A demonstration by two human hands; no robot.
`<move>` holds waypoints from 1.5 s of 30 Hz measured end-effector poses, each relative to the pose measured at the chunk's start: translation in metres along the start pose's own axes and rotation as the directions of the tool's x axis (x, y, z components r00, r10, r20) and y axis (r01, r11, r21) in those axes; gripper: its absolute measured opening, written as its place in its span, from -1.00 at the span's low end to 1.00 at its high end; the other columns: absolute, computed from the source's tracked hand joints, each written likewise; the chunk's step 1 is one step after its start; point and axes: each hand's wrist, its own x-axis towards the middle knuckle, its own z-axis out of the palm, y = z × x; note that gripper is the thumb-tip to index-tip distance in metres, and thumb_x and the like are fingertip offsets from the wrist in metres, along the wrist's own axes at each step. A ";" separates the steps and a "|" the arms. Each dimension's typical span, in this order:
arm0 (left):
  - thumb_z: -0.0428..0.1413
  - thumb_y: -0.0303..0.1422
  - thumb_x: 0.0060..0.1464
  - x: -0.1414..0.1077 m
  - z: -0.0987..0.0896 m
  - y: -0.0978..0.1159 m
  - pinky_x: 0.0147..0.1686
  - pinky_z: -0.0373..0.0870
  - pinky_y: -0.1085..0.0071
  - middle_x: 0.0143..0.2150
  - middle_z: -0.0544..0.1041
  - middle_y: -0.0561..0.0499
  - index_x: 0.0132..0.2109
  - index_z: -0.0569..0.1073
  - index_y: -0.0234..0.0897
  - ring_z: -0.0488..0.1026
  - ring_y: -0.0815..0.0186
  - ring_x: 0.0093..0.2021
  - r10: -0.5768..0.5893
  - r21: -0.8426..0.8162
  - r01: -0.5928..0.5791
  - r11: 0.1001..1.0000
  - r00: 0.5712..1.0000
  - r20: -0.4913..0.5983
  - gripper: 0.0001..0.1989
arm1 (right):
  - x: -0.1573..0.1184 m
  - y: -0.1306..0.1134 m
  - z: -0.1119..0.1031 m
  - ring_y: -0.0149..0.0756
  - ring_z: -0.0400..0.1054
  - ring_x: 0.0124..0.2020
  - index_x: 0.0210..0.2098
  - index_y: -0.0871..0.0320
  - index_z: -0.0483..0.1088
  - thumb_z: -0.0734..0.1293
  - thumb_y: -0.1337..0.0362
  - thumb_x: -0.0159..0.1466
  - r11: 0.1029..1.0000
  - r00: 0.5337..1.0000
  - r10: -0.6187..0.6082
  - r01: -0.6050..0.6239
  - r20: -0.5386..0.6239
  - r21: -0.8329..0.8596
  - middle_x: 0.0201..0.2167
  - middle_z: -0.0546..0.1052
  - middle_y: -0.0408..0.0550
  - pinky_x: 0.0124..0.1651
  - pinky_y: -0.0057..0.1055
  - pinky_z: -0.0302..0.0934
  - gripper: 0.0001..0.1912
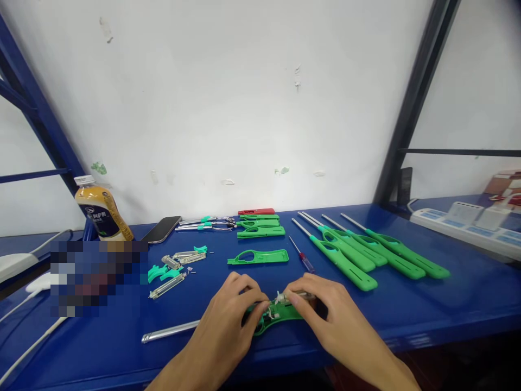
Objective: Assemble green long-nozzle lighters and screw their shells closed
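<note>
An opened green lighter body [285, 312] lies near the table's front edge, its silver metal tube [171, 332] reaching out to the left. My left hand [232, 320] is closed on the lighter body where the tube meets it, fingertips pressed on small inner parts. Between the thumb and fingers of my right hand [325, 307] is a clear fuel tank [305, 296], held over the body's right part. A small white piece [280, 297] shows at the tank's left end. My fingers hide part of the body's inside.
Behind lie green shell halves [260, 257], a red shell [256, 211], a screwdriver [302, 255] and metal tubes [205, 224]. Several green lighters [342, 263] lie right. Loose tanks [167, 286], teal triggers [157, 273], a phone [163, 229] and a bottle [101, 209] are left.
</note>
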 end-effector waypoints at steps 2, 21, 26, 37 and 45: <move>0.09 -0.52 0.41 0.001 0.001 0.000 -0.17 0.41 0.23 -0.19 0.56 -0.01 -0.16 0.58 -0.23 0.44 0.17 -0.19 0.022 0.005 -0.022 1.000 1.000 -0.011 -0.80 | -0.001 0.000 0.002 -0.22 0.48 -0.16 -0.14 -0.04 0.57 0.24 0.11 0.56 1.000 0.999 -0.012 0.013 0.040 -0.024 -0.21 0.60 -0.18 0.05 -0.26 0.24 -0.73; 0.05 -0.55 0.44 -0.003 0.000 0.000 -0.19 0.38 0.30 -0.20 0.52 0.00 -0.04 0.53 -0.25 0.37 0.22 -0.21 0.160 0.044 -0.156 0.987 0.983 -0.095 -0.82 | -0.001 -0.002 0.003 -0.26 0.52 -0.11 -0.09 -0.08 0.58 0.26 0.15 0.56 0.998 0.998 -0.060 0.060 0.025 -0.023 -0.14 0.63 -0.21 0.15 -0.31 0.26 -0.77; 0.04 -0.53 0.46 -0.004 0.000 0.001 -0.18 0.38 0.30 -0.19 0.53 0.01 -0.02 0.52 -0.23 0.38 0.21 -0.20 0.153 0.052 -0.148 0.988 0.984 -0.095 -0.82 | 0.000 0.000 0.003 -0.26 0.52 -0.11 -0.08 -0.05 0.58 0.26 0.15 0.56 0.997 0.998 -0.066 0.066 0.010 -0.027 -0.15 0.63 -0.19 0.19 -0.29 0.25 -0.77; 0.00 -0.51 0.48 -0.004 -0.001 0.001 -0.19 0.38 0.28 -0.19 0.53 -0.01 -0.04 0.54 -0.25 0.36 0.21 -0.21 0.155 0.071 -0.150 0.986 0.986 -0.069 -0.78 | -0.004 -0.001 0.003 -0.23 0.52 -0.12 0.00 -0.06 0.60 0.25 0.14 0.56 0.997 0.998 -0.068 0.069 0.017 -0.042 -0.14 0.62 -0.13 0.13 -0.26 0.30 -0.74; 0.00 -0.53 0.48 -0.006 -0.001 0.001 -0.16 0.38 0.27 -0.18 0.52 -0.01 -0.02 0.52 -0.24 0.36 0.20 -0.19 0.143 0.075 -0.140 0.987 0.989 -0.048 -0.79 | -0.004 -0.001 0.002 -0.25 0.51 -0.12 0.02 -0.08 0.59 0.25 0.14 0.56 0.997 0.998 -0.069 0.070 0.015 -0.040 -0.14 0.62 -0.16 0.04 -0.31 0.30 -0.75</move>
